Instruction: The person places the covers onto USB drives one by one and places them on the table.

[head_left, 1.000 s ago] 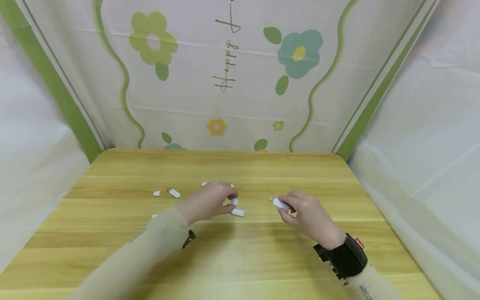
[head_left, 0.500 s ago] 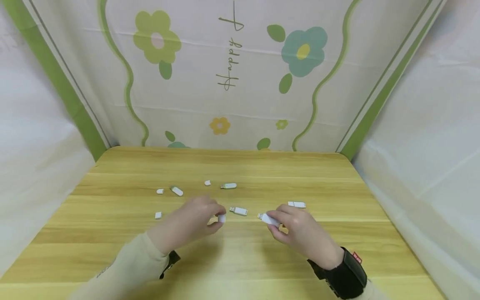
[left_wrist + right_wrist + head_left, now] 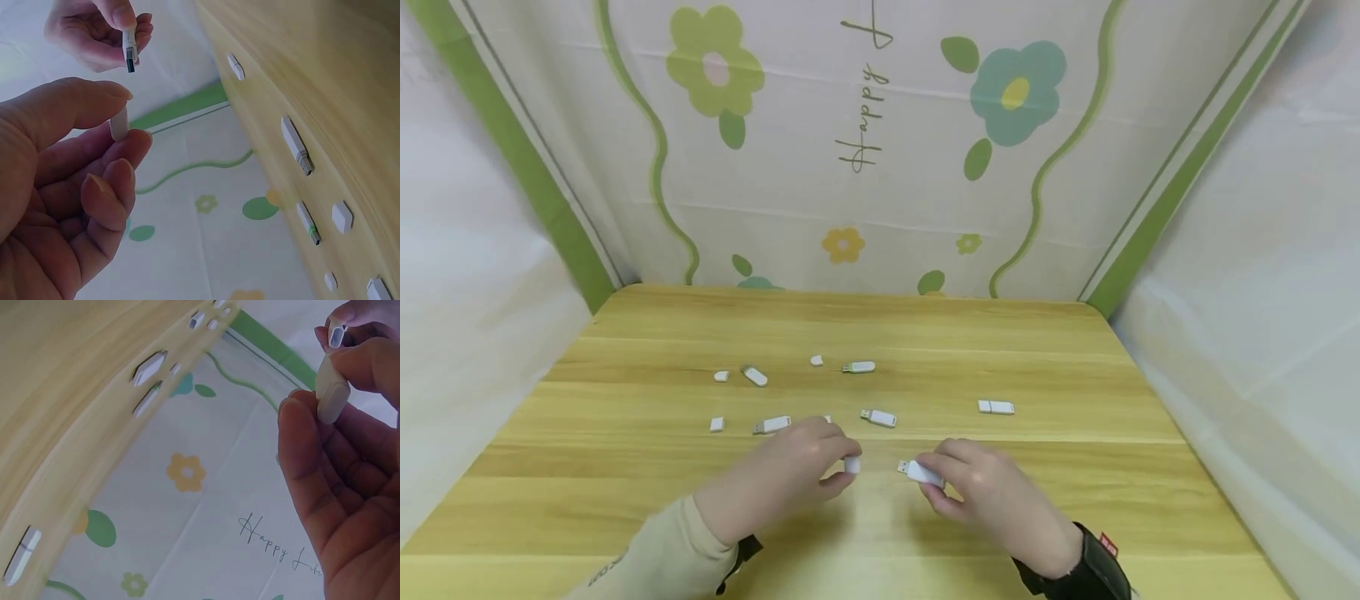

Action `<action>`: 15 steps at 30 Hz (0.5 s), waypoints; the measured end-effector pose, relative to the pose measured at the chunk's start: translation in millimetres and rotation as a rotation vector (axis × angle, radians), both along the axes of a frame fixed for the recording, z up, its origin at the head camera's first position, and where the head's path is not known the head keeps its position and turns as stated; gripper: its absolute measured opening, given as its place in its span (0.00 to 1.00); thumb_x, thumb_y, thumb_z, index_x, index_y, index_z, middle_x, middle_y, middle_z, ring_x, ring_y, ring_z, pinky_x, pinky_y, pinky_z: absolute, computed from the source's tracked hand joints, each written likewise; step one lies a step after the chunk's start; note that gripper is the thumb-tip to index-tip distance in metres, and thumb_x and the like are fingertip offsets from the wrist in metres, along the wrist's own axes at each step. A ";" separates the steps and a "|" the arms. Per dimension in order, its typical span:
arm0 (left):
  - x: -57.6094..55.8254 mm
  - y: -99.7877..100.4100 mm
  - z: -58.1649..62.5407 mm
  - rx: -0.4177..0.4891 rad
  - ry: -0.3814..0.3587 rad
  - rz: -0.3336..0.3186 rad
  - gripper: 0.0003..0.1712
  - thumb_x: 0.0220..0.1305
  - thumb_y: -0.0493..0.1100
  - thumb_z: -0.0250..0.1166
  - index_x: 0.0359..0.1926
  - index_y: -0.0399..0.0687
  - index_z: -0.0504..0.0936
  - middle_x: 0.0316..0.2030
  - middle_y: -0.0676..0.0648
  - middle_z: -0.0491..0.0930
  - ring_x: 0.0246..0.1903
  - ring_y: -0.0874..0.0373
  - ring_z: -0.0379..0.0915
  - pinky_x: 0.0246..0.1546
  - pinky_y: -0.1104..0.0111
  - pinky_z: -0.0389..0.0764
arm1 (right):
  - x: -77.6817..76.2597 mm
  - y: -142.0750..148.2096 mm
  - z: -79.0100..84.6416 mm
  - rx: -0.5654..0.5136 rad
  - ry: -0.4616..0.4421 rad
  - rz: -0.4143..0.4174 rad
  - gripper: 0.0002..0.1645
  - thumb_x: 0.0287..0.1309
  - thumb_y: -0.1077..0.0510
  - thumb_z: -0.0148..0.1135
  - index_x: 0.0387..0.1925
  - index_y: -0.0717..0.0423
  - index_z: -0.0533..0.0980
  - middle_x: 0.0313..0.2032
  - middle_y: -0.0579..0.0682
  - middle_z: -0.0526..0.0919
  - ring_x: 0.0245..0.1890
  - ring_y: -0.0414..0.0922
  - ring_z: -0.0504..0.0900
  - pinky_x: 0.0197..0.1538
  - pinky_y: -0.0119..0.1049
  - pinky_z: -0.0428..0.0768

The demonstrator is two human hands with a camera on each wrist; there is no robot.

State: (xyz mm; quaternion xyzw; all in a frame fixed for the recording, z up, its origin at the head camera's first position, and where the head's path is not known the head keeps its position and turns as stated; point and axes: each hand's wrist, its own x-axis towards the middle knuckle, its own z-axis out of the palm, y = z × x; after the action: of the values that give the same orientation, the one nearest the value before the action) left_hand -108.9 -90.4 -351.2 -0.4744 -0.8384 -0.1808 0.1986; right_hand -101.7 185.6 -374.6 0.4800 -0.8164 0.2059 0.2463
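Observation:
My left hand pinches a small white USB stick cap between thumb and fingers, above the front half of the table. In the right wrist view, the hollow end of this cap shows. To the right, my right hand holds a white USB flash drive by its body. Its bare metal plug points left at the cap, with a short gap between the two. The left wrist view shows the plug beyond my left fingertips.
On the wooden table lie a capped USB stick at the right and several uncapped ones, among them one in the middle and a green-edged one. Loose caps lie at the left. A flowered cloth hangs behind.
Both hands have drawn back towards the front of the table, the right one also moving left. The gap between cap and drive has narrowed. Sticks behind the hands have come into view.

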 end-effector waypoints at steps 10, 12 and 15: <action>-3.3 13.8 -2.9 -0.048 -0.057 -0.040 0.08 0.56 0.38 0.74 0.37 0.41 0.85 0.31 0.52 0.82 0.32 0.61 0.77 0.36 0.76 0.78 | 1.9 -0.9 -2.9 -0.011 -0.025 0.015 0.18 0.43 0.64 0.76 0.40 0.60 0.83 0.34 0.45 0.81 0.30 0.36 0.78 0.33 0.20 0.76; -3.8 16.3 -4.3 -0.047 -0.069 -0.048 0.08 0.56 0.37 0.74 0.37 0.41 0.85 0.31 0.52 0.81 0.32 0.61 0.77 0.36 0.77 0.78 | 1.9 -1.1 -3.6 -0.012 -0.022 0.018 0.18 0.44 0.64 0.76 0.41 0.60 0.83 0.35 0.45 0.81 0.31 0.36 0.79 0.34 0.20 0.77; -4.5 19.0 -7.2 -0.043 -0.066 -0.055 0.09 0.56 0.38 0.74 0.37 0.41 0.85 0.31 0.52 0.81 0.33 0.61 0.76 0.37 0.77 0.78 | 1.7 -1.8 -4.5 -0.012 -0.014 0.019 0.19 0.44 0.64 0.77 0.41 0.60 0.82 0.35 0.45 0.81 0.31 0.37 0.79 0.35 0.21 0.77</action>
State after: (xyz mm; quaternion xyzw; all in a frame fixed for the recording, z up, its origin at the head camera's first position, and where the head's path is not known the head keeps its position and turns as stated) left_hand -113.4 -71.4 -358.4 -0.4951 -0.8348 -0.1835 0.1557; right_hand -100.0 183.8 -379.2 0.4847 -0.8123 0.2166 0.2415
